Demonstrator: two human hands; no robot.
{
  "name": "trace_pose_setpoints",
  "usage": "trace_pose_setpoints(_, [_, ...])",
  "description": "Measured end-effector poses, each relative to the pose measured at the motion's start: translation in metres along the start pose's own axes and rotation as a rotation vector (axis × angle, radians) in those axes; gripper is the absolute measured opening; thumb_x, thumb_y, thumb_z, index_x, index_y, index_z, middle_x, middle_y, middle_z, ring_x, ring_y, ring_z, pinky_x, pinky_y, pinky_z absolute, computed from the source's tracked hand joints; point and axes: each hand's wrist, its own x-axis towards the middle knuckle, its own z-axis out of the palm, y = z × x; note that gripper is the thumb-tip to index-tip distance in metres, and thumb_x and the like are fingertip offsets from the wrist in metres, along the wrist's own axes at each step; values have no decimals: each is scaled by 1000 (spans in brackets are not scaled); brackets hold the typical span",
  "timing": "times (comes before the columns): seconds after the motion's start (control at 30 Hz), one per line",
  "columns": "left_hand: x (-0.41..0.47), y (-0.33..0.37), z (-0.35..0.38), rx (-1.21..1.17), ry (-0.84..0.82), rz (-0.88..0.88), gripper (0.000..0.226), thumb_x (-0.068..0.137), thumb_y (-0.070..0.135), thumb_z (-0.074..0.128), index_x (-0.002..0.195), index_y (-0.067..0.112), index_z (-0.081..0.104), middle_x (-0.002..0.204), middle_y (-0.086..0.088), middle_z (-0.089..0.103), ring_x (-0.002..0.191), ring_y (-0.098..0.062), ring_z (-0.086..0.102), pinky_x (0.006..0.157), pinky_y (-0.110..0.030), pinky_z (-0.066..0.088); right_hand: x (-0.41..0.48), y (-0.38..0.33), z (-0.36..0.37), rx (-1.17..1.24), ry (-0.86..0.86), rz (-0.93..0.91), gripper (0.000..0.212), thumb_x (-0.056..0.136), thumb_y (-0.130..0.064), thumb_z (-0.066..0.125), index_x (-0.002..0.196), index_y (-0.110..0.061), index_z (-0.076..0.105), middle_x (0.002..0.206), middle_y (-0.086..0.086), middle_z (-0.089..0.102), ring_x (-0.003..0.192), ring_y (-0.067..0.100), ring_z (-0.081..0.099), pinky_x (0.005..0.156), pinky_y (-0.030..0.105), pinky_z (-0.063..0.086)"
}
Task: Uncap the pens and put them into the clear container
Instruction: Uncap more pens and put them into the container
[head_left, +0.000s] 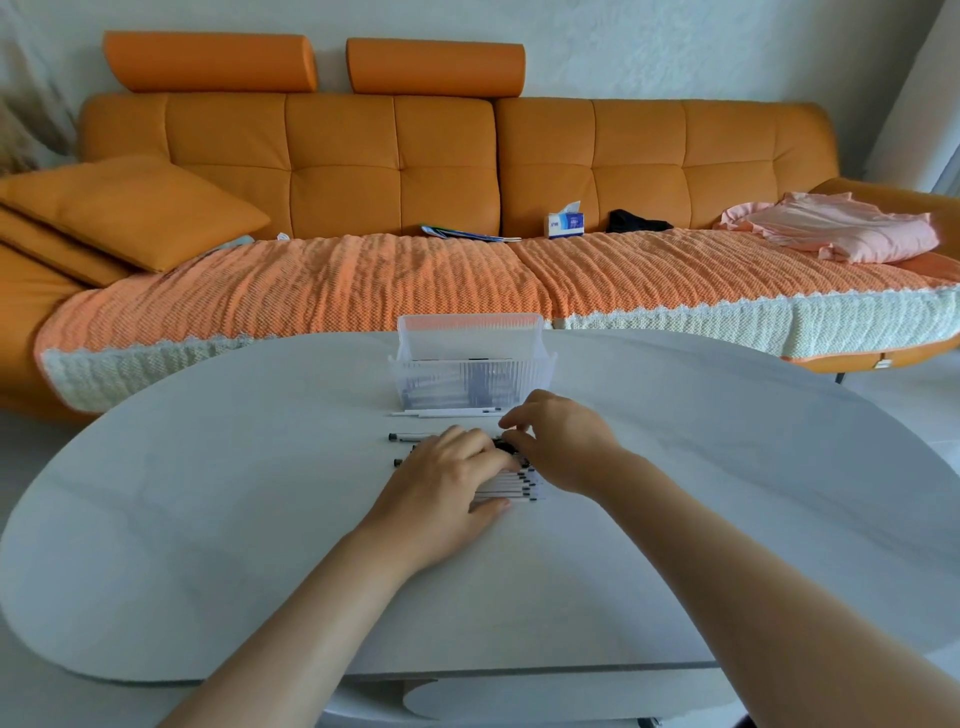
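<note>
Slim white plastic pens (511, 486) with black caps lie side by side on the pale grey oval table (208, 493), near its centre, their left ends poking out past your left hand (447, 478). That hand lies palm-down over them, fingers curled; whether it grips one cannot be told. Farther off stands the clear ribbed plastic container (470, 364), with pens showing dimly inside. Your right hand (563, 441) bunches its fingertips, pinching a pen's black end.

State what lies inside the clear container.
Pens lie inside the clear container, seen dimly through its ribbed wall. The ribbing hides their number and whether caps remain.
</note>
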Motion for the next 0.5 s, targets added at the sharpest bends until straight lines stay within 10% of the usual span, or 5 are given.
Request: trace_pose_setpoints(0.5, [1, -12, -1, -39, 47, -63, 34, 89, 42, 61, 117, 22, 63, 106, 8, 55, 103, -14, 48, 85, -32, 44, 7, -3, -4, 72, 49, 34, 12, 97, -35, 57, 101, -33, 68, 103, -14, 68, 91, 11, 60, 75, 30, 51])
